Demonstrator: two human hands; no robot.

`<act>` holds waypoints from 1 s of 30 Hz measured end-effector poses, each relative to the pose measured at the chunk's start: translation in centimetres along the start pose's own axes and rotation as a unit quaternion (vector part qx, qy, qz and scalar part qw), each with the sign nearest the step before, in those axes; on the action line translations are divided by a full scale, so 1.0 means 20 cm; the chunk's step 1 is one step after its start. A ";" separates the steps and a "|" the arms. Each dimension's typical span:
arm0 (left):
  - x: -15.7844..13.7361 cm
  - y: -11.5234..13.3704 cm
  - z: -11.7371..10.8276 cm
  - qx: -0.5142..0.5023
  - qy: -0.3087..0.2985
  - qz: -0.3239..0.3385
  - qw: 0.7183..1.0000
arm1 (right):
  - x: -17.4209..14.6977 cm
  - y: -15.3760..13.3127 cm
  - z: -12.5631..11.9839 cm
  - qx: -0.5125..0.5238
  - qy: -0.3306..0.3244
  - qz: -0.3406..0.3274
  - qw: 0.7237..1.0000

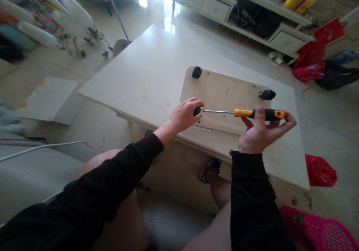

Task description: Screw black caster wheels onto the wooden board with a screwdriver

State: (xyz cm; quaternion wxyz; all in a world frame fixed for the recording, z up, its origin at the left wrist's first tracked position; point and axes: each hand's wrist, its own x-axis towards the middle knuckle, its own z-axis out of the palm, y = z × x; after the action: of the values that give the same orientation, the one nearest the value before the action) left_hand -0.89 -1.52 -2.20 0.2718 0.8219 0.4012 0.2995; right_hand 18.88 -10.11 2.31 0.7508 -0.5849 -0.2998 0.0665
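A pale board [224, 81] with rounded corners lies flat on the white table. Two black casters, a far-left caster [196, 72] and a far-right caster [267, 94], stand up from its corners. At the near-left corner, my left hand [183, 114] has its fingers closed round another black caster [197, 111]. My right hand [258, 133] grips the black-and-yellow handle of a screwdriver [244, 113], held level above the board. The metal shaft points left and its tip meets or nearly meets the caster in my left hand. My right hand and wrist hide the board's near-right corner.
The white table [134, 75] extends left beyond the board. A white box [53, 98] stands on the floor to the left. A pink basket [316, 228] and a red bag [321, 170] are at the lower right. A low cabinet [204, 2] stands behind.
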 end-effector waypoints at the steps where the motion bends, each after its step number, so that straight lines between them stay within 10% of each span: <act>1: 0.00 0.01 0.00 0.001 0.005 -0.002 1.000 | 0.01 -0.01 -0.01 -0.010 0.013 -0.019 1.000; 8: -0.01 0.04 -0.01 -0.005 0.021 -0.013 1.000 | 0.13 -0.03 -0.09 -0.101 0.052 -0.163 0.980; 30: -0.02 0.04 -0.01 -0.012 0.025 -0.012 1.000 | 0.14 0.12 -0.01 -0.149 -0.094 -0.175 0.969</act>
State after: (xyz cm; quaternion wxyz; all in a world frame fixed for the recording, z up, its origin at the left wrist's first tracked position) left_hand -0.74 -2.19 -1.60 0.2749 0.8059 0.4140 0.3218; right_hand 21.88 -8.30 1.22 0.6237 -0.6195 -0.4734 -0.0562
